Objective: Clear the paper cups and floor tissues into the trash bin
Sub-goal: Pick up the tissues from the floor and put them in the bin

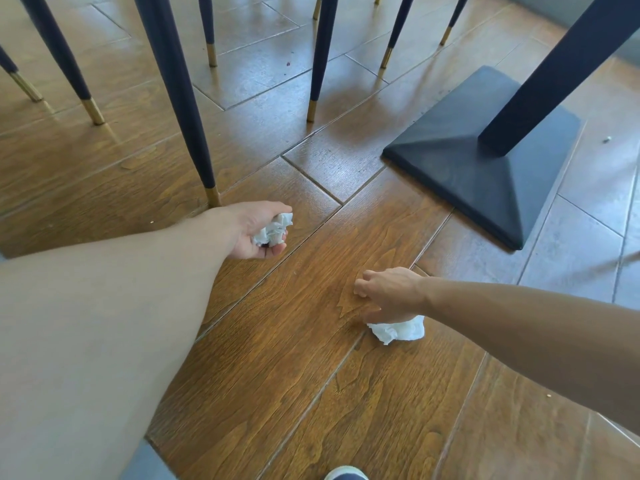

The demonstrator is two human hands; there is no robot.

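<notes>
Chair legs (180, 98) stand left of the table base (467, 161), tissues (398, 330) on the floor (311, 375) nearer

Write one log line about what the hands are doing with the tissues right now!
left hand: holds crumpled tissue | right hand: over floor tissue, grasp unclear | trash bin: out of view

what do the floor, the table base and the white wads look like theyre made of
Floor: wood-look planks or tiles, glossy, with printed-looking grain and grout-like seams. Table base: probably matte black-painted metal. Both wads: thin crumpled tissue paper, soft creases.
</notes>
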